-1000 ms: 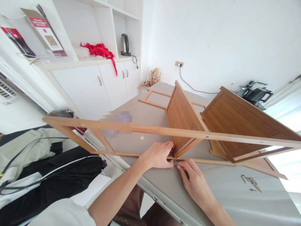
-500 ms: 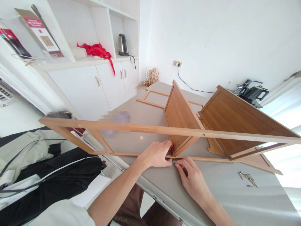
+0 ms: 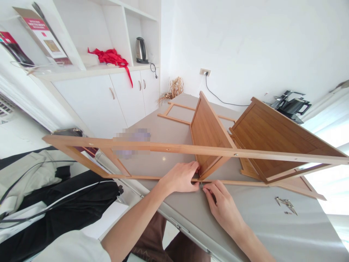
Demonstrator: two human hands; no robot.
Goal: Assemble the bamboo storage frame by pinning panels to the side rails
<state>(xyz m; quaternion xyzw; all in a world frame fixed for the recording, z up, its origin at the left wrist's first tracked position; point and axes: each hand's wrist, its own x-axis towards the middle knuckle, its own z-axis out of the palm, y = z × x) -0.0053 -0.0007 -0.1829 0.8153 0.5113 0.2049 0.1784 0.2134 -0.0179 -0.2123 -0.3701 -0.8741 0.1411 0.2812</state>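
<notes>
Hands (image 3: pixel 181 178) at wooden frame (image 3: pixel 191 148), probable screw (image 3: pixel 201 185) mostly hidden

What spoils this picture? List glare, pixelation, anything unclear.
Head view: the right side washes out around the curtain; pale sheen streaks the tabletop; pixelation covers part of the wooden frame; the metal piece at the right hand is too small to identify.

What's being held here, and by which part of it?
Left grip: the wooden frame, by its lower rail beside the panel. Right grip: apparently a small metal piece, by one end.
</notes>
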